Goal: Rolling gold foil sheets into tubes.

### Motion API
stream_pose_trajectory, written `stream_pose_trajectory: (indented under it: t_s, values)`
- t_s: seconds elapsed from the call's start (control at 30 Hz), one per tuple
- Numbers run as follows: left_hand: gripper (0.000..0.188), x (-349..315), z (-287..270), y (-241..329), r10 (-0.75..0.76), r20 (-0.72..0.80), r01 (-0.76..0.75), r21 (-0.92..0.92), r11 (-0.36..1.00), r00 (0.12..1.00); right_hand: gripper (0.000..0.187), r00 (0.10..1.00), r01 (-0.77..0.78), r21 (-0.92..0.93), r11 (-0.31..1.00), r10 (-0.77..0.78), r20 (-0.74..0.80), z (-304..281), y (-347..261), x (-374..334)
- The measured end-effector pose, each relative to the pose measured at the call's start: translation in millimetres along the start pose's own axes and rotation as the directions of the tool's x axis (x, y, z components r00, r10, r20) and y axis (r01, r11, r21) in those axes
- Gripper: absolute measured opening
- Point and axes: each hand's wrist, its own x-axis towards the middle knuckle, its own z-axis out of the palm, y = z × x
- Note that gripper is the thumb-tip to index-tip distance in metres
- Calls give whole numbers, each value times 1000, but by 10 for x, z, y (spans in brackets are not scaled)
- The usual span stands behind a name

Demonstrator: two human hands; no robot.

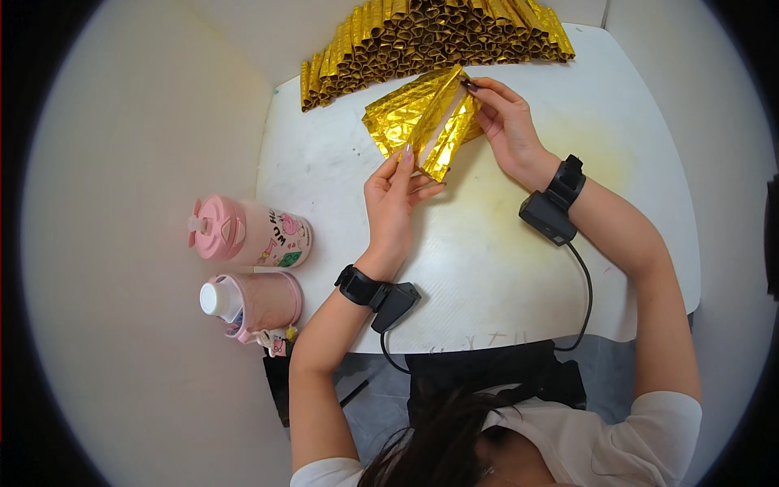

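Observation:
A sheet of gold foil paper with a pale strip along it slants between my two hands above the white table. My left hand pinches its near lower corner, thumb on top and fingers beneath. At the far upper end, my right hand grips the edge between thumb and fingers. More gold foil sheets lie fanned out under and to the left of this one; whether they are joined to it I cannot tell. Behind them rises a big stack of rolled gold foil tubes, their open ends facing me.
On the left stand a pink-lidded bottle with cartoon prints and a pink cup holding a small white-capped container. The white table meets walls on both sides. Black devices with cables are strapped to my wrists.

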Motion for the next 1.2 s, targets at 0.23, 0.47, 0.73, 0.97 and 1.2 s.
stream_pose_trajectory:
  t_s: [0.23,0.47,0.73,0.97,1.2]
  values:
    - [25,84,-106,58,55,-81,-61,-75,995,995,18,980,-2,-284,959,59,191,23,7,63]
    - [23,146,-165,102,114,-117,-122,-56,991,987,27,965,5,-337,941,84,248,71,-24,38]
    - [25,199,-189,144,171,-145,-174,-6,985,975,25,957,3,-391,920,111,269,50,-34,49]
    - [30,188,-173,159,239,-192,-239,23,971,952,33,944,14,-434,901,132,303,59,-29,56]
    - [27,254,-250,130,333,-249,-331,50,942,909,35,920,36,-404,914,128,371,86,-39,24]
